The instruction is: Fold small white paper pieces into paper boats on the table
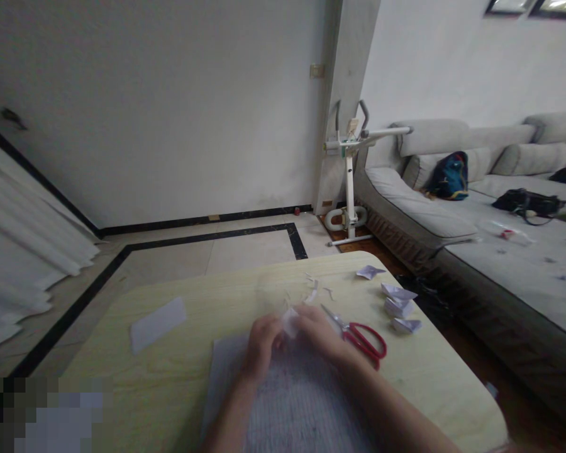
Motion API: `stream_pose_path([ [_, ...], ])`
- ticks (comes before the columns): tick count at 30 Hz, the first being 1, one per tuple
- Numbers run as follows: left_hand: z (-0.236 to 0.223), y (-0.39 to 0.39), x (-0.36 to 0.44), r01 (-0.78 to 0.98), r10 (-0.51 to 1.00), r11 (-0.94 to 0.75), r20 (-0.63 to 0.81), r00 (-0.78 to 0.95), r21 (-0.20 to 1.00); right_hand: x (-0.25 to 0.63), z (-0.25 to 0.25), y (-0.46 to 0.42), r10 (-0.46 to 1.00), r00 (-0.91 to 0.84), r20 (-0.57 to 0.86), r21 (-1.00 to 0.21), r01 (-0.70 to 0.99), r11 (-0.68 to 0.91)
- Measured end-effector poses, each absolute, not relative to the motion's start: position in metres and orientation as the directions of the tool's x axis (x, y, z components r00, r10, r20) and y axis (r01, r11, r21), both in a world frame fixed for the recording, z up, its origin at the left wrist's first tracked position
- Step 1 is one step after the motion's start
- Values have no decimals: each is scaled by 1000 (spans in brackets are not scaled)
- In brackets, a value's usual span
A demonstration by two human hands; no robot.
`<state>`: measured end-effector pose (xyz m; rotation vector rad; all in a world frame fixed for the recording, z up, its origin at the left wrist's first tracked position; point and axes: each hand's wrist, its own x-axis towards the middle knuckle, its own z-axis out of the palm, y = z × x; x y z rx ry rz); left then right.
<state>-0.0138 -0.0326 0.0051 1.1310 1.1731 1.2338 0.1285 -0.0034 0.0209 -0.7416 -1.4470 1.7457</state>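
A small piece of white paper [290,322] is gripped between my two hands over the table. My left hand [264,340] pinches its left side, fingers curled. From the right, my right hand [318,330] closes on the same paper, its fingertips partly hidden. Below my hands lies a large greyish printed sheet [292,402]. Red-handled scissors [365,343] rest just right of my right hand, blades toward the far left. Thin paper scraps [312,292] are scattered beyond my fingers.
Several folded paper boats [399,306] stand near the table's right edge. A white paper rectangle [158,324] lies on the left of the wooden table [170,377]. Beyond are a grey sofa [424,214] with a backpack [450,176] and a white exercise machine [349,182].
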Motion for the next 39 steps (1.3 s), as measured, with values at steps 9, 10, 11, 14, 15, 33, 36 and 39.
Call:
stream_pose_path([
  [9, 6, -33, -12, -30, 999, 45, -45, -7, 999, 129, 19, -2, 868, -496, 13, -992, -119, -53],
  [10, 6, -33, -12, -24, 999, 39, -39, -6, 999, 129, 17, -2, 878, -479, 10, -992, -114, -51],
  [11, 6, -33, -12, -20, 999, 33, -33, -6, 999, 128, 16, -1, 888, -459, 7, -993, -107, -47],
  [14, 5, -33, -12, -30, 999, 39, -39, -13, 999, 128, 12, 0, 895, -447, 0, -998, -49, -24],
  [15, 5, -33, -12, -37, 999, 45, -46, -16, 998, 127, 11, 0, 892, -451, -4, -999, -26, -18],
  [33, 9, -33, -12, -28, 999, 45, -45, -14, 999, 127, 23, -2, 893, -450, -13, -995, -79, -54],
  [36, 11, -35, -11, -6, 999, 46, -46, -16, 999, 129, 26, -3, 885, -466, -14, -994, -91, -64],
  [39, 13, -36, -10, 27, 999, 22, -21, -44, 999, 130, 27, -4, 895, -445, -21, -993, -98, -72],
])
